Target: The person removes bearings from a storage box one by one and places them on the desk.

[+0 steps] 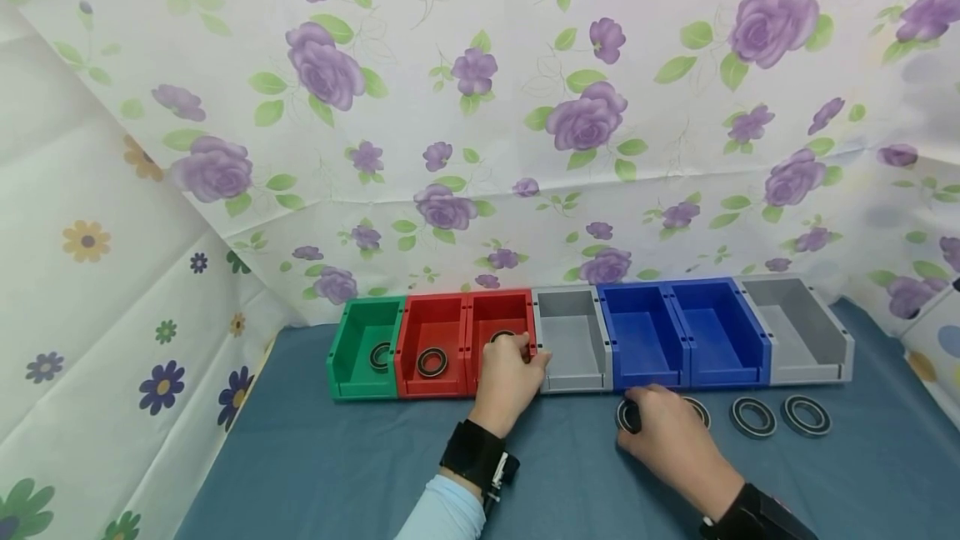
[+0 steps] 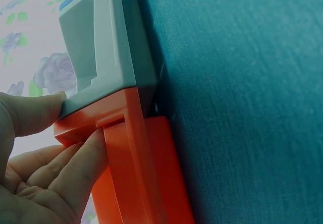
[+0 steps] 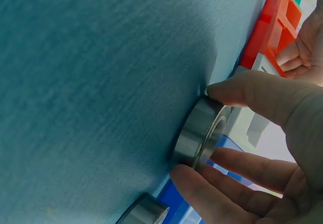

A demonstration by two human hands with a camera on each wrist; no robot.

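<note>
Here's the right hand (image 1: 667, 432), pinching a dark ring (image 3: 193, 133) between thumb and fingers, the middle grey bin (image 1: 573, 319) at its eleven o'clock, more rings (image 1: 737, 417) at three! At ten, the left hand (image 1: 508, 377) straddles that bin's join with a red bin (image 1: 501, 307); pinching or merely touching, I can't tell.
</note>
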